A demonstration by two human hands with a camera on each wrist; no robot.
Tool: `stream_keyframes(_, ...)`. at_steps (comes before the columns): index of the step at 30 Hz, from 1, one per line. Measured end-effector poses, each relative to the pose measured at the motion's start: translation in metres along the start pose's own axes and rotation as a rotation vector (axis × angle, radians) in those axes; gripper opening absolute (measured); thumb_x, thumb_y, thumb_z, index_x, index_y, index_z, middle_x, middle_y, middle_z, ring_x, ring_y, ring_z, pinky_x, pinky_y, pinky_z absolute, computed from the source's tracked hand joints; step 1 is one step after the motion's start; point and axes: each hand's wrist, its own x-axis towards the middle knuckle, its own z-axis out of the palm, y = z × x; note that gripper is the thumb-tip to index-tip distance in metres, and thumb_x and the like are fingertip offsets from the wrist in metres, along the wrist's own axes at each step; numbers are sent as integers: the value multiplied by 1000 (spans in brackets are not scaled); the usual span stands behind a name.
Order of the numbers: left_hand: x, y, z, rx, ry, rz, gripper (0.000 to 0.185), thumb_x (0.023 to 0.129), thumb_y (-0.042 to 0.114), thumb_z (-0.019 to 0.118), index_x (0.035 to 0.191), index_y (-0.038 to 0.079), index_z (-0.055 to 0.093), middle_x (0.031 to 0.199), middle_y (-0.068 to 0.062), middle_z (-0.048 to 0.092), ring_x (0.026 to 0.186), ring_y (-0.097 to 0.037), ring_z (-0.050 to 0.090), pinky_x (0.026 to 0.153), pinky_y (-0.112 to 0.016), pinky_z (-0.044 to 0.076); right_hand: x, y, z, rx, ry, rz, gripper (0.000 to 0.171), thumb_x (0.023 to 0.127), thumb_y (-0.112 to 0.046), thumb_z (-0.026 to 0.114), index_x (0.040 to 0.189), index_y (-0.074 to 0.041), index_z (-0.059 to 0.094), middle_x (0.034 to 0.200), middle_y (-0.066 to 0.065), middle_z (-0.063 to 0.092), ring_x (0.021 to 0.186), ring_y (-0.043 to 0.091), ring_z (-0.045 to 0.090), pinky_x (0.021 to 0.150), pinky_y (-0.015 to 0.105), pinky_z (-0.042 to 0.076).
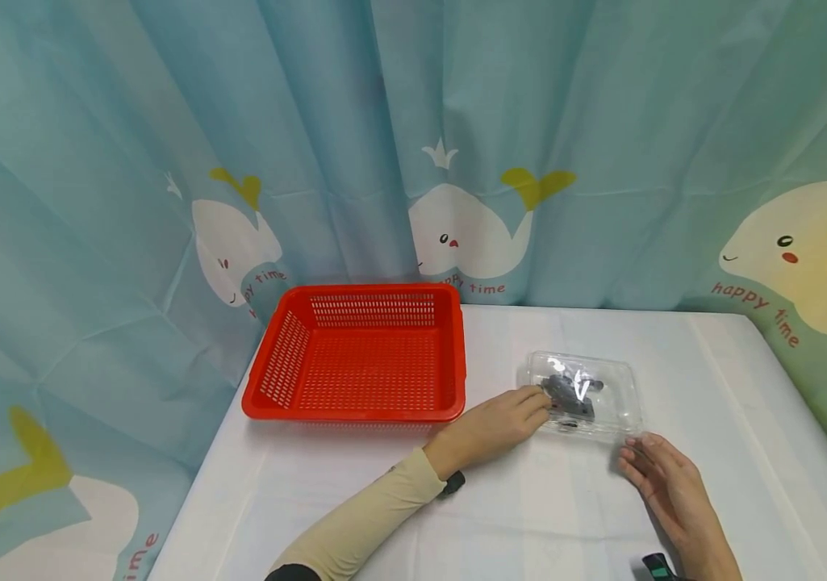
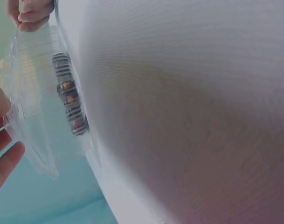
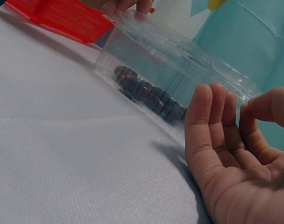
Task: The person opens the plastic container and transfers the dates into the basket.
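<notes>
A clear plastic clamshell box (image 1: 618,391) lies on the table with its lid down. Inside it are several small dark rounded pieces (image 1: 569,395), bunched in a row along the bottom in the right wrist view; their kind is not plain. My left hand (image 1: 498,424) reaches across and pinches the box's left rim between thumb and fingers. At the near right corner, my right hand (image 1: 674,488) pinches the lid's edge with thumb and forefinger (image 3: 267,105), its other fingers raised along the box's side.
A red perforated plastic basket (image 1: 369,367) stands to the left of the box, close behind my left forearm. The table (image 1: 529,516) has a white cloth. Light blue curtains (image 1: 340,97) with whale prints hang along the back and sides.
</notes>
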Motion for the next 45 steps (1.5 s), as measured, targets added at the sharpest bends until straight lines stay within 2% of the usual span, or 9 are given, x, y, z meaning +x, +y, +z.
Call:
stream_keyframes(5, 0, -1, -1, 68, -25, 6, 33, 107, 4, 48, 135, 13, 63, 137, 1, 63, 132, -15, 55, 121, -25, 41, 0, 0, 2, -7, 0, -2, 18, 110, -25, 53, 109, -25, 71, 105, -11, 69, 98, 3, 70, 92, 21, 60)
stream_keyframes(13, -1, -1, -2, 96, -39, -12, 35, 106, 1, 46, 137, 9, 60, 138, -1, 62, 132, -17, 55, 120, -25, 42, 1, 1, 3, -29, -2, -8, 17, 111, -26, 53, 111, -27, 70, 107, -12, 68, 100, 2, 70, 93, 20, 59)
stream_keyframes(25, 0, -2, -2, 163, -37, 5, 36, 106, -2, 42, 136, 9, 60, 136, -1, 62, 129, -17, 55, 119, -25, 42, 1, 3, 1, -9, -12, -23, 18, 111, -24, 52, 112, -26, 70, 107, -10, 69, 99, 3, 71, 92, 21, 59)
stream_keyframes(36, 0, 0, -9, 90, -5, -7, 29, 106, 3, 48, 126, 15, 66, 133, 2, 63, 126, -16, 55, 102, -17, 53, 0, 0, 2, -17, 5, 8, 16, 110, -25, 54, 110, -26, 70, 106, -12, 70, 98, 2, 70, 92, 20, 59)
stream_keyframes(40, 1, -1, -7, 111, 11, -18, 32, 106, 2, 47, 128, 15, 66, 135, 1, 65, 127, -17, 57, 108, -21, 50, 0, -1, 2, -12, 1, 18, 15, 110, -25, 55, 109, -25, 70, 105, -12, 70, 98, 2, 70, 92, 20, 59)
stream_keyframes(43, 2, -2, -5, 158, 38, -26, 33, 106, 1, 45, 123, 16, 68, 131, 2, 67, 124, -17, 59, 114, -25, 46, 0, -1, 2, -9, 1, 21, 16, 110, -25, 55, 108, -25, 71, 105, -12, 71, 97, 2, 70, 91, 20, 59)
stream_keyframes(45, 3, -3, -3, 179, 53, -36, 32, 106, 1, 44, 119, 17, 68, 128, 3, 69, 121, -16, 60, 113, -25, 46, 0, -2, 2, -4, 1, 25, 16, 109, -24, 55, 108, -25, 71, 105, -12, 71, 97, 3, 70, 91, 20, 60)
